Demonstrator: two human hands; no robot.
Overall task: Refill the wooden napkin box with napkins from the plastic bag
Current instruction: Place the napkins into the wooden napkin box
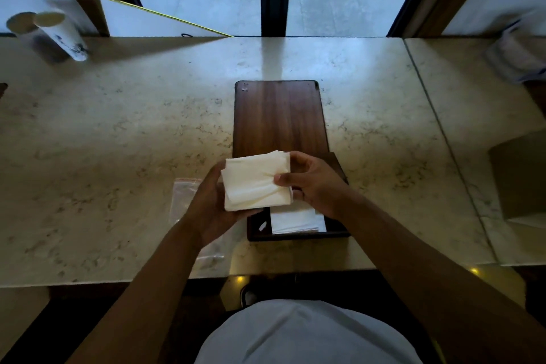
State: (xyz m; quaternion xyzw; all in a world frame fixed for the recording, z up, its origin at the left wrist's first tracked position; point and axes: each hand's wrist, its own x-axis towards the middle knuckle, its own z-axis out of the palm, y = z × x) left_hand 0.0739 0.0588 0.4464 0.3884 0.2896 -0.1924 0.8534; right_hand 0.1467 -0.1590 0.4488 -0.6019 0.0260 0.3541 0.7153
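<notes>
A stack of white napkins (255,183) is held just above the near half of the dark wooden napkin box (298,236). My left hand (211,210) cups the stack from below and the left. My right hand (313,183) pinches its right edge, thumb on top. Inside the box lie more white napkins (295,220). The box's wooden lid (279,118) is slid away from me, covering the far half. A clear plastic bag (184,201) lies flat on the marble counter left of the box, partly hidden by my left forearm.
A white paper cup (60,34) stands at the counter's far left beside its reflection. A white board (153,21) leans against the window behind. A mirror panel (487,127) lines the right side. The counter's near edge (118,281) is close to my body.
</notes>
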